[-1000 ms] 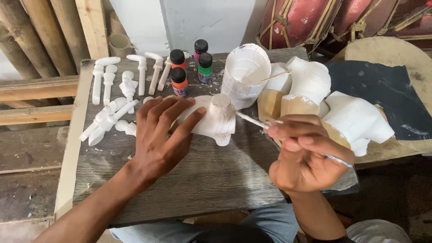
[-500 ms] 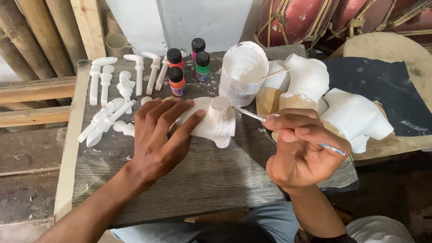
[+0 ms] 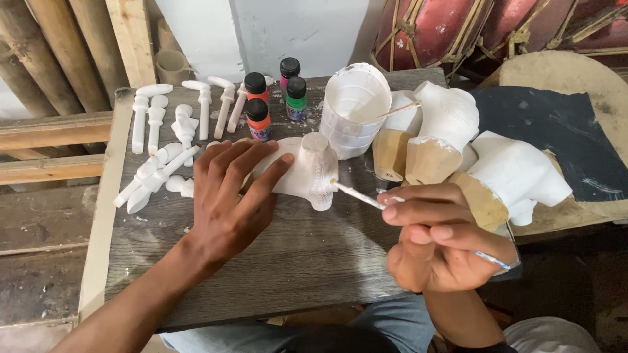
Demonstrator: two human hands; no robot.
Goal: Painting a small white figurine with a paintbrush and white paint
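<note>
A craft workshop. White carved figures [image 3: 451,140] and paint bottles [image 3: 271,98] crowd a rough wooden surface [image 3: 288,261]. Bamboo poles [image 3: 59,52] lean behind.

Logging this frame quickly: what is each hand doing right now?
Left hand: open, fingers spread flat on the white carved piece, steadying it.
Right hand: closed on a thin paintbrush, tip at the piece.

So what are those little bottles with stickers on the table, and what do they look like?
Orange paint bottle: nearest the left hand, small, round, black cap, paper label.
Second orange bottle: behind it, black cap.
Green bottle: right of those, beside the white plastic cup, black cap, pale label.
Pink bottle: at the back, black cap, mostly hidden.
No signs or screens.
</note>
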